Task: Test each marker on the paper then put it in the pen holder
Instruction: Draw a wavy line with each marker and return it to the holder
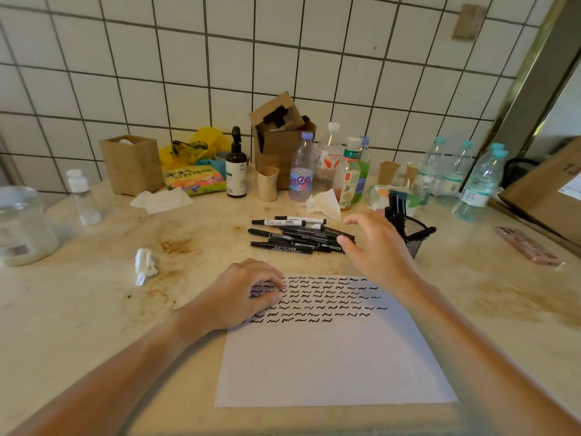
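The sheet of paper (330, 357) lies flat on the stained countertop (94, 325), its upper part covered with rows of short black test squiggles. The left hand (242, 297) rests on the paper's upper left corner, fingers bent under loosely and holding nothing. The right hand (374, 243) hovers above the right end of the pile of black markers (295, 236), fingers spread and relaxed; the thumb tip appears to be at the marker ends, but contact cannot be confirmed. The markers lie side by side just beyond the paper's top edge. The black mesh pen holder (413, 237) stands just right of the right hand and contains several markers; one leans out over its rim. A crumpled tissue (144, 265) lies left of the paper. Bottles, paper cups and cardboard boxes stand along the tiled wall.
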